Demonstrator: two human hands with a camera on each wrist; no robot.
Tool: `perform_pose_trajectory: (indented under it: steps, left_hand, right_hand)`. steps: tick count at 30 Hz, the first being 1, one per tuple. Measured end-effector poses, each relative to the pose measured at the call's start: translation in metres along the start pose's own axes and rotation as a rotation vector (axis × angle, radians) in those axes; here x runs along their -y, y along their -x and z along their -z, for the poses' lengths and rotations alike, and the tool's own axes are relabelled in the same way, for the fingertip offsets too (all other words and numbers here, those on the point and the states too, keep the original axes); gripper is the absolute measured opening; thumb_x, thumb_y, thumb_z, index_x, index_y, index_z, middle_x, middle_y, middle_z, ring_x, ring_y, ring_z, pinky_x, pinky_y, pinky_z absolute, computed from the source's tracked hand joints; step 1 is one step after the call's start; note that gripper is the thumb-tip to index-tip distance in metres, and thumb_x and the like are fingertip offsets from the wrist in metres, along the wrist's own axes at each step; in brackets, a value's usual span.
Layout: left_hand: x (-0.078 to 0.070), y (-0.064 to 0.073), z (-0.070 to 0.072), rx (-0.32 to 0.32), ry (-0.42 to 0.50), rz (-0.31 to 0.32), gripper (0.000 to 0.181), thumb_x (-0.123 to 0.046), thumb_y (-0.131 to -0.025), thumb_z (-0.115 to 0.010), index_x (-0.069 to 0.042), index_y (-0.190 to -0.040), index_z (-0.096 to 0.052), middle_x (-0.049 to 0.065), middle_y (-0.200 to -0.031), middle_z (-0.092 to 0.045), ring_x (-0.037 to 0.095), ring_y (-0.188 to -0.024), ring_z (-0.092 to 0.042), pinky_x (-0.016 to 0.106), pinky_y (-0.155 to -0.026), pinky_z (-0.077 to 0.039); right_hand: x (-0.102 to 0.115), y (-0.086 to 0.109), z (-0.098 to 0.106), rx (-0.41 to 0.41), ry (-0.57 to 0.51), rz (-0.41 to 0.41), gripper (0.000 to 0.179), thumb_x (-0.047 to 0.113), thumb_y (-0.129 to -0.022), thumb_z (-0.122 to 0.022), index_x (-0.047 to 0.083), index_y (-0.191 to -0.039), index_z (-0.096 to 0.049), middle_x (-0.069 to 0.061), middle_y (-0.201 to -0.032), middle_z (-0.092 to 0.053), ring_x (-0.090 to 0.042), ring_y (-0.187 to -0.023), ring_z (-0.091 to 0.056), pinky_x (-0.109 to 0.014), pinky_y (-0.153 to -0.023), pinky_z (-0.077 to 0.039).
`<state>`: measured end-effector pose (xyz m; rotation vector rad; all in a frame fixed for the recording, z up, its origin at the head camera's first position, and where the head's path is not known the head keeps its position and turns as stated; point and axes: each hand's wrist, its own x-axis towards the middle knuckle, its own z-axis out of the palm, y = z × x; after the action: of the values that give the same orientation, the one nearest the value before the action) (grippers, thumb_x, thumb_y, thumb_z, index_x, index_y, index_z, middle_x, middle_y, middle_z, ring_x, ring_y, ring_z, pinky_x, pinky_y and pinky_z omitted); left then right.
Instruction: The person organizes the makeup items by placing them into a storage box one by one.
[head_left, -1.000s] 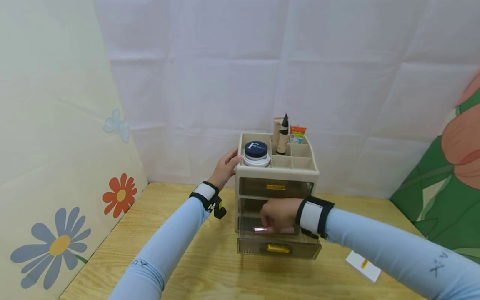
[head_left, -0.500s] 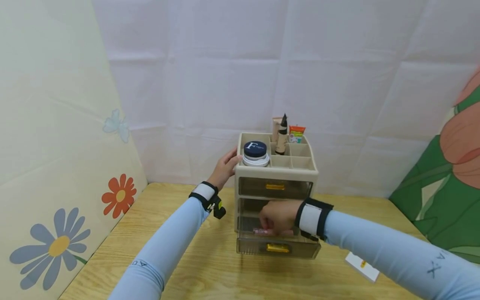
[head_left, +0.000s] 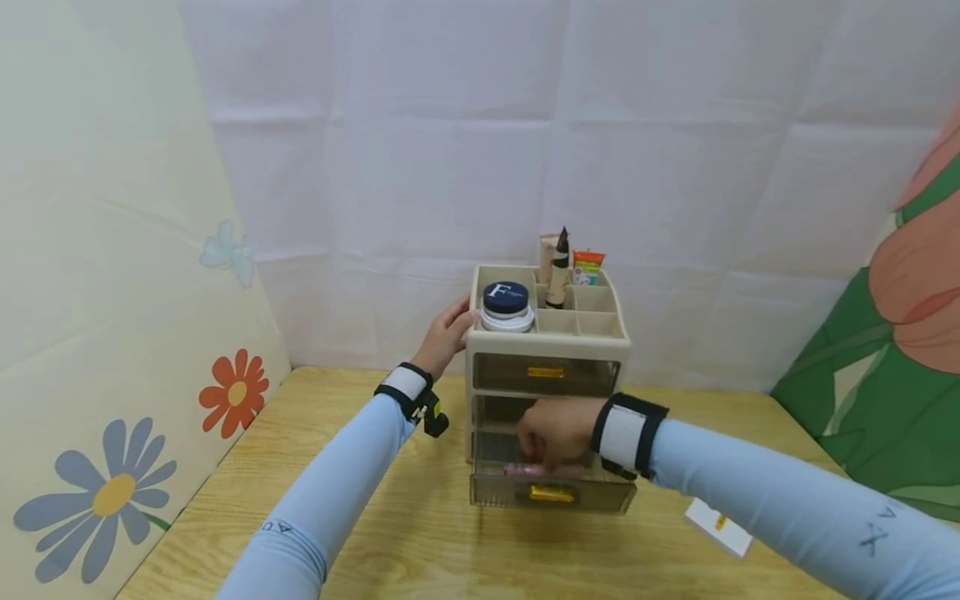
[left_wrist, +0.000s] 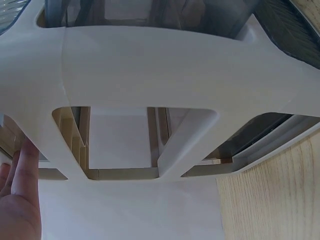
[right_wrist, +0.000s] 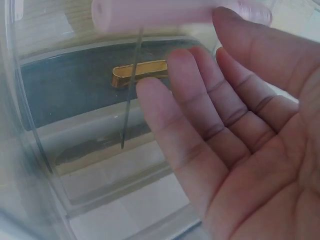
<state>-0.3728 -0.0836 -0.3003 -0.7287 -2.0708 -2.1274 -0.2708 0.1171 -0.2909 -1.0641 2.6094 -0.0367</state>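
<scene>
A cream drawer organizer (head_left: 551,342) with smoky see-through drawers stands on the table. My left hand (head_left: 444,337) rests against its left side; in the left wrist view straight fingers (left_wrist: 25,175) lie along the frame. The lowest drawer (head_left: 502,493) is pulled out. Inside it lies a pink tube (head_left: 522,469), like a lip gloss, crosswise behind the front panel. My right hand (head_left: 562,425) reaches in over it. In the right wrist view the thumb tip is right at the pink tube (right_wrist: 160,14), while the loosely bent fingers (right_wrist: 160,105) stay apart from it.
On the organizer's top sit a dark-blue-lidded jar (head_left: 506,297) on a white round case (head_left: 507,320), a beige tube with a black pointed cap (head_left: 558,279) and an orange-topped small tube (head_left: 588,267). A flat white box (head_left: 708,527) lies on the table at right.
The pink tube has come down toward the drawer's front, out of the right hand's fingers. The left hand stays against the organizer. The head view has shifted slightly.
</scene>
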Motion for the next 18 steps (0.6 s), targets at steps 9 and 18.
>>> perform_pose_trajectory:
  steps: [9,18]
  left_hand:
    - [-0.002,0.000,0.000,0.013,0.010,0.003,0.060,-0.027,-0.099,-0.048,-0.008,-0.153,-0.030,0.012,-0.153,-0.034,0.030,-0.132,-0.042,0.047,-0.100,-0.044]
    - [-0.003,0.001,0.000,0.014,0.030,0.004,0.058,-0.024,-0.100,-0.047,-0.006,-0.152,-0.030,0.013,-0.153,-0.034,0.031,-0.133,-0.040,0.048,-0.102,-0.042]
  right_hand:
    - [0.001,0.015,0.026,-0.026,-0.049,-0.010,0.020,0.004,-0.076,-0.079,0.014,-0.090,-0.068,0.007,-0.081,-0.062,-0.009,-0.076,-0.058,-0.028,-0.070,-0.052]
    - [0.001,0.055,0.053,-0.123,-0.066,0.034,0.017,0.007,-0.080,-0.077,0.015,-0.089,-0.065,0.004,-0.085,-0.063,-0.008,-0.077,-0.057,-0.028,-0.069,-0.052]
